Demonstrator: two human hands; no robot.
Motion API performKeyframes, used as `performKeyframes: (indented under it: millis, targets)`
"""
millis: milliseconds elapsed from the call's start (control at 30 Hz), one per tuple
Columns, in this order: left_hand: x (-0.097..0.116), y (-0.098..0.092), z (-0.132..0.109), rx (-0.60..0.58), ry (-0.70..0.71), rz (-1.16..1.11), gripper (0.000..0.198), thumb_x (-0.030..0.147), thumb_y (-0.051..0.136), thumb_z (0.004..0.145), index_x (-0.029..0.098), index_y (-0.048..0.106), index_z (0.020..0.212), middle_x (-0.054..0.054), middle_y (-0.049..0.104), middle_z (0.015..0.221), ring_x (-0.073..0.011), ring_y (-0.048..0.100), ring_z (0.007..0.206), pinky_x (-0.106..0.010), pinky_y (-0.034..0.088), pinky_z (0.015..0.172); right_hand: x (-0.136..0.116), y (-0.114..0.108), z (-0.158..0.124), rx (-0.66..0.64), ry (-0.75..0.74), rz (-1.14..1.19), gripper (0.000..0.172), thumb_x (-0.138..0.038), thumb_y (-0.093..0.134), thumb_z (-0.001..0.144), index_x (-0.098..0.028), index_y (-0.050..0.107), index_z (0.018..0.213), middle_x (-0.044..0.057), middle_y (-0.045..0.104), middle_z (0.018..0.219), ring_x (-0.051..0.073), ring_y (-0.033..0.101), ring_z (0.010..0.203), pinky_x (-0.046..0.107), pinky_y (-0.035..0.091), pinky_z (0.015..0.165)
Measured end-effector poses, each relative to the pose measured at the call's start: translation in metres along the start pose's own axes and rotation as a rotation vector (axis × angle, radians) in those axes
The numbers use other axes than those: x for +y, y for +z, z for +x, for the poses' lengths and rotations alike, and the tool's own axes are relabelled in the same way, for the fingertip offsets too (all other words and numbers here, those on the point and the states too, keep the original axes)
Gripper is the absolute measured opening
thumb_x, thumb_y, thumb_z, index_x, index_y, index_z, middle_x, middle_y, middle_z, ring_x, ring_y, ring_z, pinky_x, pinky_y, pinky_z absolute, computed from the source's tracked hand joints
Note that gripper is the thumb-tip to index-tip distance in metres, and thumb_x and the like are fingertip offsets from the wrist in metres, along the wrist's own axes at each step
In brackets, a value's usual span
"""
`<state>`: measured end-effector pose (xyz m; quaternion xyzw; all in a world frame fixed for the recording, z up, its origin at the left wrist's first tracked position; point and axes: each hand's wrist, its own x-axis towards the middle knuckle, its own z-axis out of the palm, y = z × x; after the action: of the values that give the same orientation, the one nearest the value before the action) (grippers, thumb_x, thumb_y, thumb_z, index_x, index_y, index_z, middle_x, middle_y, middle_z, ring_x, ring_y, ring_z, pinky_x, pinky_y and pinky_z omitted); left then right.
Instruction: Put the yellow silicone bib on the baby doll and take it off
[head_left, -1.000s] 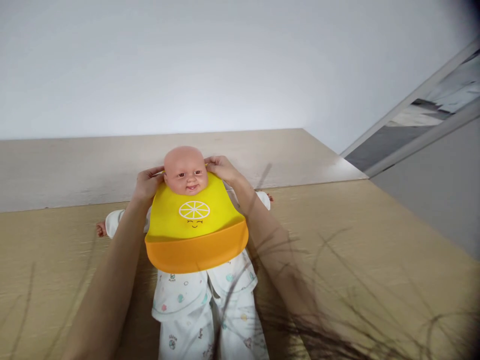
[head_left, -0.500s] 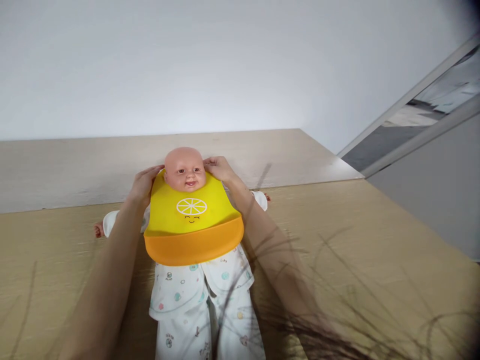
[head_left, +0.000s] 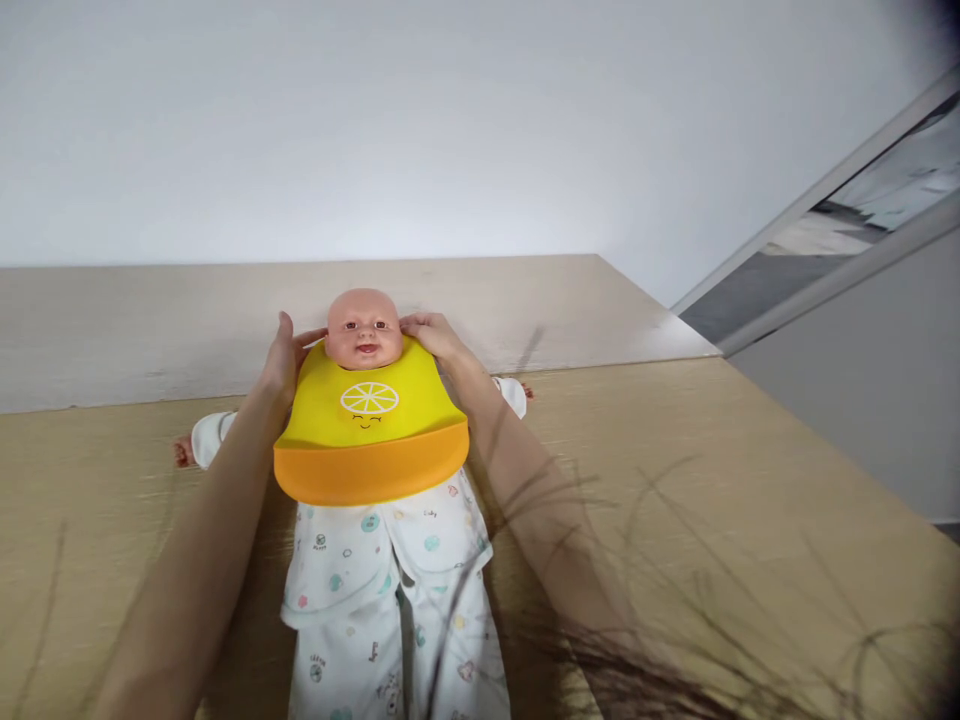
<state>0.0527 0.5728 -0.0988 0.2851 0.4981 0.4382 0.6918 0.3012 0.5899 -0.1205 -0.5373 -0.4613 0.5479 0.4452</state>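
Observation:
A baby doll (head_left: pixel 365 325) lies on its back, wearing a yellow silicone bib (head_left: pixel 322 405) with a citrus-slice print and an orange catch pocket. My left hand (head_left: pixel 283 355) is at the bib's upper left edge; one digit points up, apart from the others, which reach to the side of the doll's neck. On the other side, my right hand (head_left: pixel 436 335) has its fingers bent in at the bib's upper right edge, close to the doll's ear. The doll's head and the bib hide what lies behind the neck. White printed clothes (head_left: pixel 352 570) cover the doll's body.
The doll rests on a light wooden table (head_left: pixel 720 520), with a seam between two boards running across near its shoulders. A pale wall (head_left: pixel 375 130) rises behind. At right is a framed glass panel (head_left: pixel 817 235). Dark hair strands cross the lower right.
The doll and bib appear slightly further left and higher in view. One digit of my left hand has lifted away from the others. My right hand stays at the neck.

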Motion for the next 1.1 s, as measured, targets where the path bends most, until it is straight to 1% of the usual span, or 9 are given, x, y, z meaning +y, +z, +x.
performKeyframes:
  millis: [200,333,433,600,700,833,900,1000,1100]
  targets:
    - [-0.001,0.004,0.001,0.001,0.001,0.042,0.094,0.087,0.033,0.091,0.009,0.066,0.131,-0.025,0.077,0.107,-0.0376,0.077,0.091,-0.05,0.063,0.082,-0.002,0.002,-0.004,0.019,0.065,0.035,0.018,-0.016,0.057,0.075,-0.014,0.073,0.083,0.0,0.069,0.071,0.012,0.059,0.06,0.021,0.043,0.057]
    - [-0.002,0.007,0.0,0.013,-0.003,0.074,0.094,0.089,0.038,0.088,0.01,0.069,0.128,-0.023,0.078,0.1,-0.0357,0.077,0.086,-0.047,0.062,0.077,-0.005,0.002,-0.009,0.022,0.069,0.02,0.022,-0.014,0.056,0.076,-0.013,0.074,0.088,0.0,0.071,0.074,0.012,0.061,0.063,0.02,0.045,0.059]
    - [-0.006,0.005,0.003,0.039,0.011,0.108,0.09,0.088,0.04,0.087,0.012,0.07,0.125,-0.02,0.078,0.096,-0.0337,0.076,0.081,-0.045,0.061,0.074,-0.005,0.002,-0.01,0.026,0.06,-0.007,0.022,-0.014,0.056,0.077,-0.013,0.075,0.089,0.001,0.072,0.076,0.012,0.061,0.064,0.021,0.047,0.062]
    - [-0.016,-0.005,0.017,0.155,0.144,0.345,0.074,0.08,0.057,0.086,0.012,0.078,0.109,-0.017,0.076,0.085,-0.0322,0.073,0.077,-0.039,0.057,0.069,-0.001,0.002,-0.013,0.044,0.05,-0.043,0.022,-0.017,0.057,0.081,-0.012,0.075,0.091,0.001,0.07,0.076,0.012,0.059,0.062,0.021,0.046,0.059]
    - [-0.015,-0.006,0.021,0.186,0.227,0.461,0.071,0.076,0.055,0.089,0.011,0.08,0.104,-0.018,0.076,0.085,-0.0305,0.071,0.079,-0.037,0.056,0.072,0.001,0.002,-0.016,0.016,0.027,-0.057,0.021,-0.019,0.057,0.082,-0.012,0.074,0.091,0.002,0.069,0.075,0.012,0.058,0.061,0.021,0.044,0.056]
    - [-0.011,-0.004,0.02,0.222,0.263,0.53,0.069,0.072,0.05,0.093,0.011,0.08,0.103,-0.016,0.075,0.085,-0.0285,0.069,0.077,-0.036,0.054,0.071,0.002,0.004,-0.016,0.013,0.007,-0.09,0.014,-0.02,0.059,0.083,-0.013,0.07,0.083,0.001,0.067,0.073,0.011,0.057,0.062,0.018,0.041,0.055]
    - [-0.009,-0.003,0.019,0.228,0.278,0.537,0.067,0.072,0.054,0.091,0.012,0.08,0.101,-0.015,0.075,0.086,-0.0285,0.069,0.078,-0.036,0.054,0.071,-0.001,0.004,-0.015,0.001,0.029,-0.111,0.012,-0.02,0.058,0.083,-0.014,0.068,0.08,0.0,0.063,0.068,0.011,0.055,0.06,0.019,0.04,0.054]
    - [-0.006,-0.004,0.016,0.205,0.286,0.53,0.061,0.071,0.06,0.087,0.014,0.079,0.099,-0.014,0.074,0.087,-0.027,0.067,0.077,-0.034,0.052,0.07,-0.011,0.001,-0.017,-0.004,0.059,-0.195,0.011,-0.016,0.056,0.08,-0.016,0.06,0.07,-0.002,0.051,0.056,0.01,0.045,0.051,0.021,0.032,0.049]
    - [-0.001,-0.009,0.007,0.2,0.25,0.566,0.047,0.059,0.067,0.082,0.015,0.078,0.093,-0.01,0.071,0.078,-0.0229,0.063,0.069,-0.032,0.045,0.063,-0.024,-0.004,-0.027,0.028,0.033,-0.281,0.015,-0.013,0.056,0.078,-0.018,0.051,0.064,-0.004,0.042,0.052,0.008,0.037,0.047,0.022,0.028,0.048]
